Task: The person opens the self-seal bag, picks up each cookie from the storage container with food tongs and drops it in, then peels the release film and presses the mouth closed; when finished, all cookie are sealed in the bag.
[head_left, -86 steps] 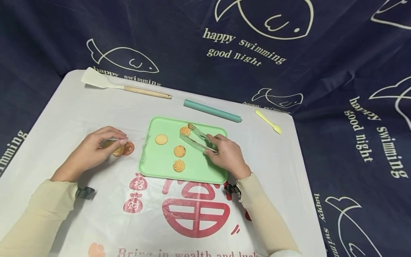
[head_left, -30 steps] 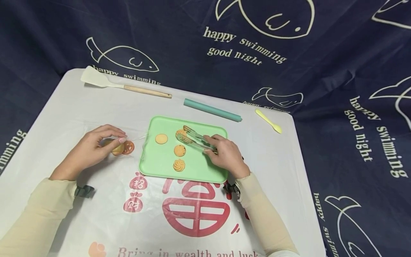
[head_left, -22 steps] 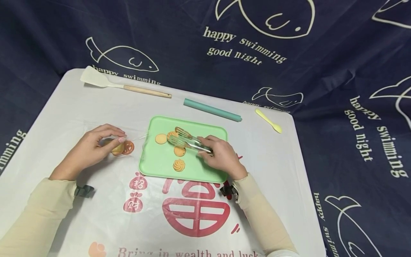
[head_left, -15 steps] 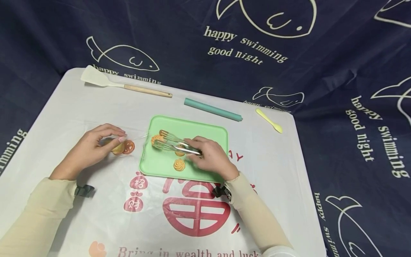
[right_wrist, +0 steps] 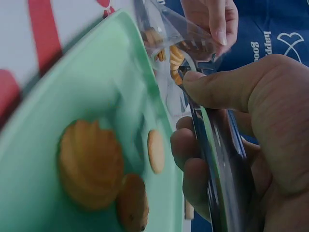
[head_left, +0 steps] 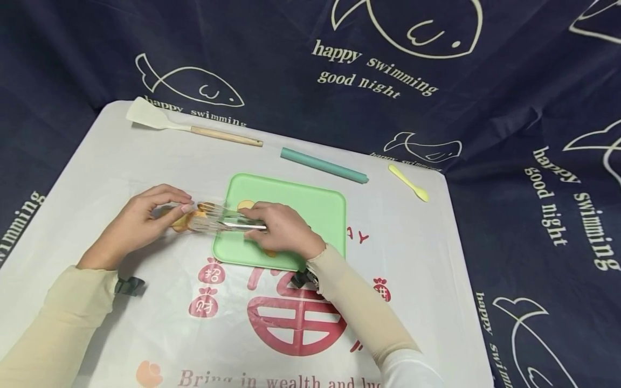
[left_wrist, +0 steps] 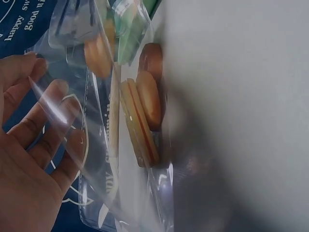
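Note:
My left hand [head_left: 140, 223] pinches the edge of a clear plastic bag [left_wrist: 99, 203] between thumb and fingertip. Inside the bag lie a sandwich cookie [left_wrist: 140, 125], a round cookie [left_wrist: 148, 99] and a browner piece [left_wrist: 151, 60]. My right hand [head_left: 286, 229] grips metal tongs [right_wrist: 219, 164], whose jaws are closed on a swirl cookie [right_wrist: 175, 64] at the bag's mouth, near the left fingers. Under the right hand, a green tray [head_left: 315, 207] bears a plain round cookie [right_wrist: 155, 151], another swirl cookie [right_wrist: 91, 164] and a speckled cookie [right_wrist: 133, 202], which the hand partly hides from the head view.
Along the table's far edge lie a white spatula [head_left: 150, 114] with a wooden handle, a teal rod [head_left: 324, 165] and a yellow spoon [head_left: 408, 183]. A dark blue printed cloth [head_left: 271, 32] hangs behind the table.
With the tongs my right hand has picked a swirl cookie from the tray's upper part and carried it left, past the tray's edge, to the bag. My left hand has hardly moved.

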`<state>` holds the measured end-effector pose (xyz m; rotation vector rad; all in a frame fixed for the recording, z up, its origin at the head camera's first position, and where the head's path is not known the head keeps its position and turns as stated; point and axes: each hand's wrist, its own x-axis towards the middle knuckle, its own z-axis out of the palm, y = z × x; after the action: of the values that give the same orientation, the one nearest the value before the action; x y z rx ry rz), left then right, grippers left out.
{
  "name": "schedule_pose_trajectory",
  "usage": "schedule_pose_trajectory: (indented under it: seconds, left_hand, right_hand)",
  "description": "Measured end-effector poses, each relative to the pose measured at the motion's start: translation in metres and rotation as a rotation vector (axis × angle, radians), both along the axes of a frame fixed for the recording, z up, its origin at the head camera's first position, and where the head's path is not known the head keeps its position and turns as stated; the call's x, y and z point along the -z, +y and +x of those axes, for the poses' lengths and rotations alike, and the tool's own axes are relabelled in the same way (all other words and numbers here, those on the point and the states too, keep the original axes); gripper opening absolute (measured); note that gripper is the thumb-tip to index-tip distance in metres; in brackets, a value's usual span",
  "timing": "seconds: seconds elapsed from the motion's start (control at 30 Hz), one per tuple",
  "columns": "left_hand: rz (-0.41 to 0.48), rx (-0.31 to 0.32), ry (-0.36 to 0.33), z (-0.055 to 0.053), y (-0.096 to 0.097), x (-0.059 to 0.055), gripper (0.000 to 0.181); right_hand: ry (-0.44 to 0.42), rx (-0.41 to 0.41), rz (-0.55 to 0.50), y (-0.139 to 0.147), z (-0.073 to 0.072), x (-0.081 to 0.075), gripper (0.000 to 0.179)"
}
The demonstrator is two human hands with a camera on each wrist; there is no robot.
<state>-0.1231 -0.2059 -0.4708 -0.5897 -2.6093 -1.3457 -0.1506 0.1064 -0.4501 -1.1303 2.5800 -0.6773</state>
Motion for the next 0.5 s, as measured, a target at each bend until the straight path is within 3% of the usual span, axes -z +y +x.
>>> schedule_pose_trajectory:
  seconds: [0.5]
  left_hand:
    - [-0.002,-0.013,-0.008,0.002,0.000,-0.003,0.011]
  right_hand:
    - [-0.015,-0.069,0.022,-0.034,-0.014,-0.002,0.049]
